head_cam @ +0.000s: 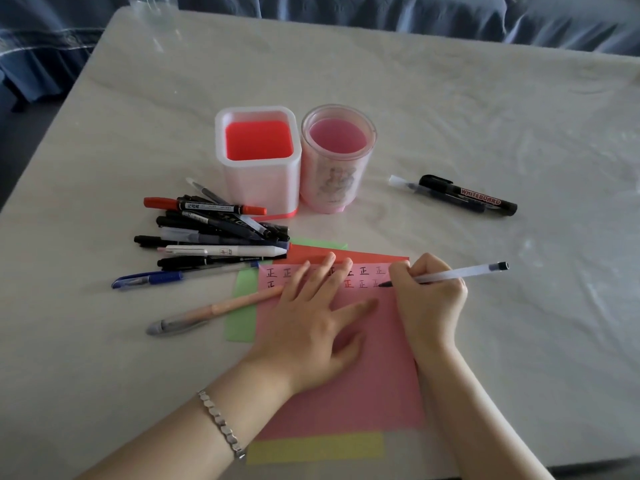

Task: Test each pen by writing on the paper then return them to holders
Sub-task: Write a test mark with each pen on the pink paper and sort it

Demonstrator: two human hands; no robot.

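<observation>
R hand (429, 299) – pen (460, 273) tip on pink paper (363, 375)

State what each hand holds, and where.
Right hand: clear pen, gripped low on the barrel near the tip. Left hand: nothing, flat on pink paper.

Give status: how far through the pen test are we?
Done: two rows of test marks on the pink paper. In hand: the right hand writes with a clear pen at the second row's end; the left hand presses the paper flat. Left: the square holder and round holder both stand empty, with the pen pile and the whiteboard marker lying on the table.
</observation>
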